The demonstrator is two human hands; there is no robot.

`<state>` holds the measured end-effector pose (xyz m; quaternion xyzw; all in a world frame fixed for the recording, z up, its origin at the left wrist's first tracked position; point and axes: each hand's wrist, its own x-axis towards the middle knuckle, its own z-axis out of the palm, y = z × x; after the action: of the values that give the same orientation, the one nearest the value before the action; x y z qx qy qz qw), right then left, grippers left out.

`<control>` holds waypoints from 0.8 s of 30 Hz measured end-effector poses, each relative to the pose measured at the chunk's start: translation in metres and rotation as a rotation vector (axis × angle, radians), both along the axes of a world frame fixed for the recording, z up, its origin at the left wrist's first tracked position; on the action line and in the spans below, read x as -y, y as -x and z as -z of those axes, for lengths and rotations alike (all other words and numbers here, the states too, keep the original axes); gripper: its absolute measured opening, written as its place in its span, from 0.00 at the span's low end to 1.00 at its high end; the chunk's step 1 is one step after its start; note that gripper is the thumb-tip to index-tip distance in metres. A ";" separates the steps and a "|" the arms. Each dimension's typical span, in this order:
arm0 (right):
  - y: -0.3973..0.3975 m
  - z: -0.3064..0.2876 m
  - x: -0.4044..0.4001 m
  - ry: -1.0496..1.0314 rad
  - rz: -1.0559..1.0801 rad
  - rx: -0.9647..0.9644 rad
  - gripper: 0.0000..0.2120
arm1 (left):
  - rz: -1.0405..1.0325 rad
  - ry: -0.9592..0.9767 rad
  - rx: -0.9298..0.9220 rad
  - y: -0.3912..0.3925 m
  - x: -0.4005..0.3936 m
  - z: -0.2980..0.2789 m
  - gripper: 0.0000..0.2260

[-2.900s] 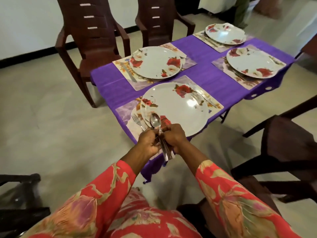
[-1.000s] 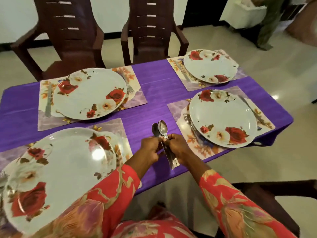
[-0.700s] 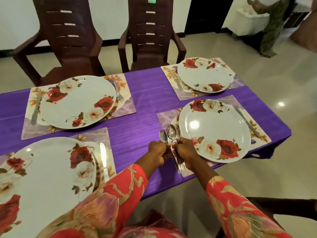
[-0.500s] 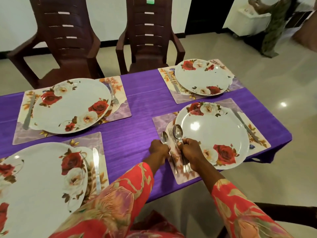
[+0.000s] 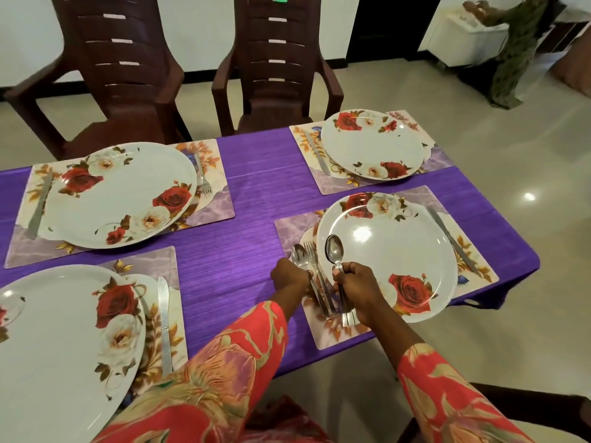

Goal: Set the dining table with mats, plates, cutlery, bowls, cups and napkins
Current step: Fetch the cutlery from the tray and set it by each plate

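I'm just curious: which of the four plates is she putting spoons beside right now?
The near right plate. Her left hand and right hand hold spoons at its left edge; the other three plates sit untouched.

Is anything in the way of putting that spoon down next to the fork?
Nothing visible is. The left hand holds the spoon low over the mat, just left of the fork. That strip of mat is bare.
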<state>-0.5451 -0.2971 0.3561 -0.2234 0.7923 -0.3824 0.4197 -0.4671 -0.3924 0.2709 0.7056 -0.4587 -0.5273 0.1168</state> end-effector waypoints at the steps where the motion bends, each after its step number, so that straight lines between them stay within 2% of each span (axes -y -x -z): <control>1: -0.001 0.000 0.001 0.001 0.001 0.007 0.10 | 0.006 0.011 0.002 -0.003 -0.002 -0.008 0.13; 4: -0.008 -0.002 0.004 0.014 -0.013 0.017 0.08 | -0.027 0.058 -0.086 -0.016 -0.010 -0.033 0.01; 6: -0.016 -0.002 0.010 0.037 -0.027 0.026 0.08 | -0.080 0.005 -0.280 -0.028 -0.017 -0.053 0.08; 8: -0.028 -0.003 0.016 0.076 -0.031 0.061 0.09 | -0.119 -0.142 -0.521 -0.040 -0.022 -0.071 0.09; 10: -0.044 -0.005 0.025 0.111 -0.040 0.128 0.09 | -0.140 -0.243 -0.637 -0.057 -0.024 -0.084 0.09; 18: -0.120 -0.007 0.056 0.139 -0.200 0.204 0.09 | -0.271 -0.244 -0.740 -0.148 -0.011 -0.098 0.07; 24: -0.194 -0.008 0.073 0.132 -0.352 0.133 0.07 | -0.394 -0.227 -0.753 -0.233 -0.005 -0.102 0.06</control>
<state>-0.3508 -0.3699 0.3639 -0.3597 0.6848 -0.3683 0.5158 -0.2339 -0.3877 0.3724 0.5464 -0.1800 -0.7626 0.2958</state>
